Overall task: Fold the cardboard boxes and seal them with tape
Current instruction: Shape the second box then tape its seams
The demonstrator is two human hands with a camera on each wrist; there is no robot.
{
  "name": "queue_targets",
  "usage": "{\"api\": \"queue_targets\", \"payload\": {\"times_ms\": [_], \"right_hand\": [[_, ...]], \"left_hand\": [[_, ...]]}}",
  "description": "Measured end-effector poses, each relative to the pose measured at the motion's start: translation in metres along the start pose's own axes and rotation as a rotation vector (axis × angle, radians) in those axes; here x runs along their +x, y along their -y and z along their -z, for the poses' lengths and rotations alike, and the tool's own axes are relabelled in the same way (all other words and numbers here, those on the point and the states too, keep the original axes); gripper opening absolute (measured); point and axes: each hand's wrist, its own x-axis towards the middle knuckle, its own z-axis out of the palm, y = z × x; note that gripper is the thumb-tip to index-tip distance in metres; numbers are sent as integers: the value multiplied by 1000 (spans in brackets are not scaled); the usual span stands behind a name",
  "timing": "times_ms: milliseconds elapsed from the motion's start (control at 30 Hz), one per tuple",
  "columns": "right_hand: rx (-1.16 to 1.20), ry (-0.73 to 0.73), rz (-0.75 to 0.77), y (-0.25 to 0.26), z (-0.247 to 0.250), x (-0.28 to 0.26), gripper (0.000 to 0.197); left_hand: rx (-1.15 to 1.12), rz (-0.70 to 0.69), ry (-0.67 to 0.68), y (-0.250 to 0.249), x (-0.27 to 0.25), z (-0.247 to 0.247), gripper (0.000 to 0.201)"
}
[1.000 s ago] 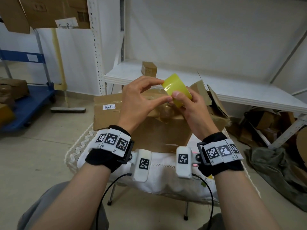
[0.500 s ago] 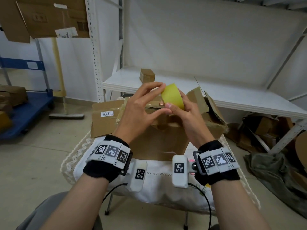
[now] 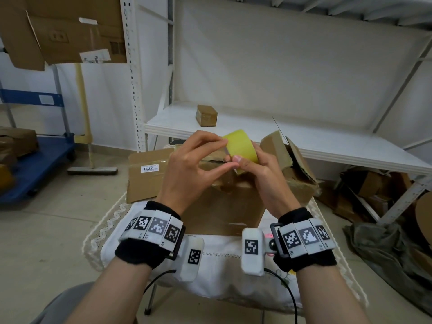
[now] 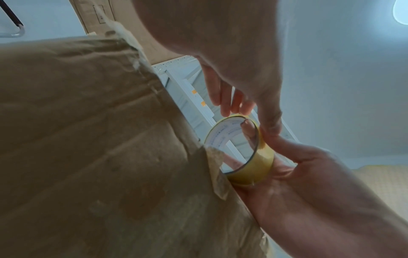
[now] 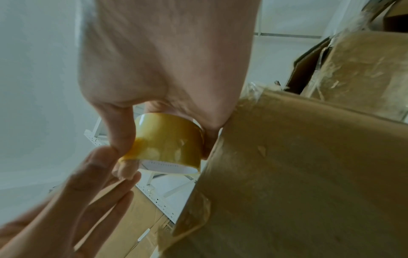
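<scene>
A yellow tape roll (image 3: 242, 145) is held up above a brown cardboard box (image 3: 222, 206) that stands on a white cloth-covered stool (image 3: 217, 251). My right hand (image 3: 245, 157) grips the roll, thumb on its outer face and fingers behind it. My left hand (image 3: 226, 154) pinches at the roll's near edge with index finger on top and thumb below. In the left wrist view the tape roll (image 4: 253, 162) shows its white core, and the left hand (image 4: 251, 118) touches its rim. In the right wrist view the right hand (image 5: 163, 139) wraps the tape roll (image 5: 170, 139). The box's top is hidden by my hands.
A labelled carton (image 3: 147, 174) stands behind the box on the left, a torn open carton (image 3: 292, 160) on the right. A white shelf (image 3: 327, 141) with a small box (image 3: 207, 115) lies beyond. A blue cart (image 3: 35, 164) is at far left, scrap cardboard (image 3: 374, 190) at right.
Both hands have stayed together on the roll above the box. The roll has tilted a little, and my left index finger has shifted along its top edge.
</scene>
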Motion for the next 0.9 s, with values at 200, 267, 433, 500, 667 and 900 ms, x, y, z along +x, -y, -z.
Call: {"api": "queue_targets", "payload": {"times_ms": [200,267,433,500,667,900], "right_hand": [[6,-38,-29,-3,1,2,45],[-7,-57,-24,-4,0,2,45],[-9,-102,-25,-4,-1,2,51],[1,-115,-11,-2,-3,2,48],[15,-127,6,4,-6,-2,39],[8,-98,21,9,-5,-16,26]], "left_hand": [[-18,7,64,1,1,1,45],[-19,-13,31,1,1,0,39],[-5,-44,-1,-2,-1,-1,30],[-8,-52,-19,-5,0,-1,27],[1,-97,-71,-11,0,-1,18],[-31,-111,-20,-16,0,5,17]]}}
